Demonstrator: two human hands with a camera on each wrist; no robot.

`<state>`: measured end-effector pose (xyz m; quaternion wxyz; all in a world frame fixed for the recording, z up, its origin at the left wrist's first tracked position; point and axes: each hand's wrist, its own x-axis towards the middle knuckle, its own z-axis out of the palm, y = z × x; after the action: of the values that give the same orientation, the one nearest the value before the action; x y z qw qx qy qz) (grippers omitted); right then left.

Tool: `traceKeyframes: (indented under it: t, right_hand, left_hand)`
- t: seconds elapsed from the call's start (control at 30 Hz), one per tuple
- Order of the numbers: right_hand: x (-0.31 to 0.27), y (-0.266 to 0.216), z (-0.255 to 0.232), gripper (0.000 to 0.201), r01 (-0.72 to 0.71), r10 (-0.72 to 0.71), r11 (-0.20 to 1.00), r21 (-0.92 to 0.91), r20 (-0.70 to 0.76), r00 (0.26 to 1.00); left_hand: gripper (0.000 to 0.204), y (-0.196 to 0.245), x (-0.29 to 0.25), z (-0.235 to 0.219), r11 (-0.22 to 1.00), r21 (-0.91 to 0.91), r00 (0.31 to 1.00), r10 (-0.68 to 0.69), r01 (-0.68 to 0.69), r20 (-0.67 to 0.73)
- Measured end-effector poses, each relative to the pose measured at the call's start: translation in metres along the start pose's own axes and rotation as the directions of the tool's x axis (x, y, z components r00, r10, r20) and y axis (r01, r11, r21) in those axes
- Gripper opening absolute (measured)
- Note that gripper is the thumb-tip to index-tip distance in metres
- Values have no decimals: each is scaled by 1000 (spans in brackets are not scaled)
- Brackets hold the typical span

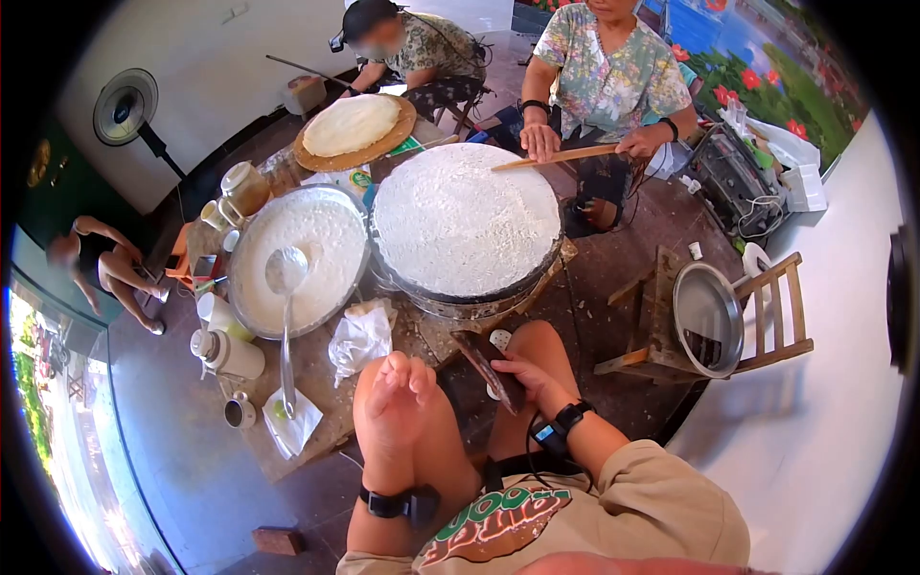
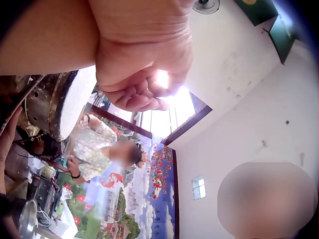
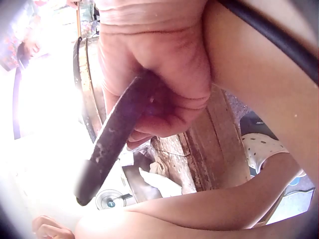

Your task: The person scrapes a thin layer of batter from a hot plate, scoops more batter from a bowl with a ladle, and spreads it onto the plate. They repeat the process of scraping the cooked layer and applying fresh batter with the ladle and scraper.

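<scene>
My left hand (image 1: 395, 407) rests palm up over my left knee, its fingers loosely curled and holding nothing; the left wrist view shows the same relaxed curl. In my right hand (image 1: 539, 379), above the other thigh, I grip a dark, flat wooden piece with a worn edge (image 3: 114, 134). Beyond my knees stands a round griddle (image 1: 470, 309), its top covered by a white sheet of batter (image 1: 460, 220). Across it, a person holds a long wooden stick (image 1: 556, 157) in both hands, one end over the batter.
Left of the griddle is a wide metal bowl (image 1: 240, 299) of batter with a ladle (image 1: 287, 350) in it. Crumpled white cloth (image 1: 361, 341), a thermos (image 1: 228, 356) and a metal cup (image 1: 240, 412) are near it. A metal basin (image 1: 733, 326) sits on a wooden chair (image 1: 784, 311) at right.
</scene>
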<state>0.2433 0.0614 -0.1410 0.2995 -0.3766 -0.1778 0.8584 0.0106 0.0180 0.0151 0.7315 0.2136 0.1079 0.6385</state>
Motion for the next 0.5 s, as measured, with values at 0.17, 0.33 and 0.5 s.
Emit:
traceKeyframes:
  t: [0.17,0.33,0.5]
  right_hand:
    - [1,0,-1,30,0,0,1000,5,23,1000]
    - [3,2,-6,34,-22,22,1000,3,44,999]
    - [1,1,-1,31,-13,13,1000,9,9,1000]
  left_hand:
    - [23,0,0,0,1000,9,1000,-9,9,-25]
    - [23,1,1,-1,1000,-3,1000,-22,22,-12]
    - [23,2,0,1,1000,12,999,-21,21,-24]
